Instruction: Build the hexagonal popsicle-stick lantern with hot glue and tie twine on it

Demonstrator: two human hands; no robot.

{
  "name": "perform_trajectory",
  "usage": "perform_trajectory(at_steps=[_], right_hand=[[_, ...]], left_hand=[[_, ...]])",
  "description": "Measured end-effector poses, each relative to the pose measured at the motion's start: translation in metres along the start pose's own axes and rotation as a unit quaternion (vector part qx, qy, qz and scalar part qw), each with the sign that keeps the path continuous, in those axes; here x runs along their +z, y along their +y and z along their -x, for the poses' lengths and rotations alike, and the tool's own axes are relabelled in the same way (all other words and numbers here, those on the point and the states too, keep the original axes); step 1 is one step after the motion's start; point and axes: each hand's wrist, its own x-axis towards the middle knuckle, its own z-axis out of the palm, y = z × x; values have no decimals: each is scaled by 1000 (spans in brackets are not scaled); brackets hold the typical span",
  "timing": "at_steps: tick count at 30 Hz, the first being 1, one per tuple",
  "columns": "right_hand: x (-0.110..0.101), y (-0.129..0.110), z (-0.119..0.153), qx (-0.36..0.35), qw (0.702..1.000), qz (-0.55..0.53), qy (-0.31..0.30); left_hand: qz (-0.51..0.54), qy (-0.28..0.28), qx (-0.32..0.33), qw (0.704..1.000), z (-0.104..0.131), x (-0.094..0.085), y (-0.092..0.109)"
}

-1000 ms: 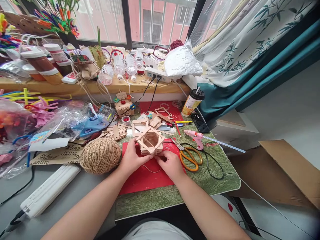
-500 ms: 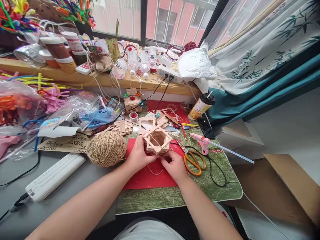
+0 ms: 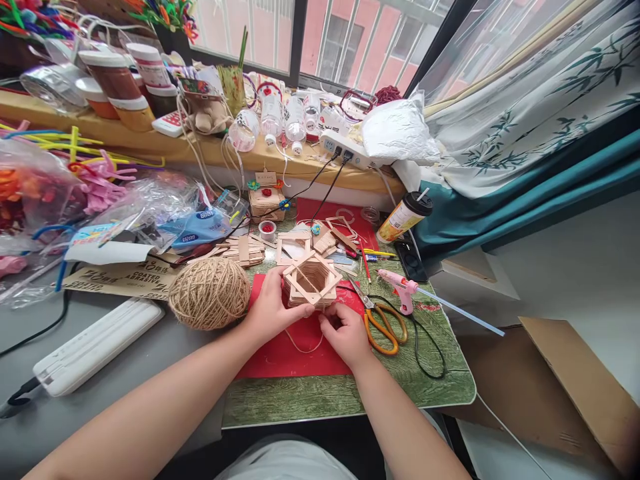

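A hollow craft-stick box, built of stacked flat wooden sticks, stands over a red sheet. A strand of twine crosses its open top. My left hand grips the box from the left, thumb along its front. At the front right corner, my right hand is closed, with thumb and fingertips pinched on thin twine that loops down over the red sheet. The fingertips are partly hidden. To the left lies a large ball of twine. Orange-handled scissors rest right of my right hand.
A pink glue gun with its cord lies on the right, near a drink cup and a phone. Loose craft sticks and a small finished-looking stick box are behind. A white power strip sits left.
The view has shifted slightly. My left thumb has moved up along the front of the box. My right hand stays pinched at the box's front right corner.
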Motion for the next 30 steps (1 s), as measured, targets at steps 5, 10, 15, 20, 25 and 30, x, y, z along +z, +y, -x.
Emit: perform_trajectory(at_steps=[5, 10, 15, 20, 25, 30], right_hand=[[-5, -13, 7, -65, 998, -12, -9], [-9, -20, 11, -122, 992, -30, -24], [-8, -18, 12, -143, 986, -31, -80], [-5, -18, 13, -148, 983, -6, -109], [-4, -18, 13, -175, 975, 28, -132], [-4, -21, 12, -198, 964, 34, -173]], left_hand=[[78, 21, -39, 996, 0, -1, 0], [137, 31, -53, 989, -1, -2, 4], [133, 38, -59, 989, 0, -1, 3], [86, 42, -27, 995, -2, -4, 6], [25, 48, -1, 999, -6, -9, 13], [78, 61, -31, 995, -3, -5, 9]])
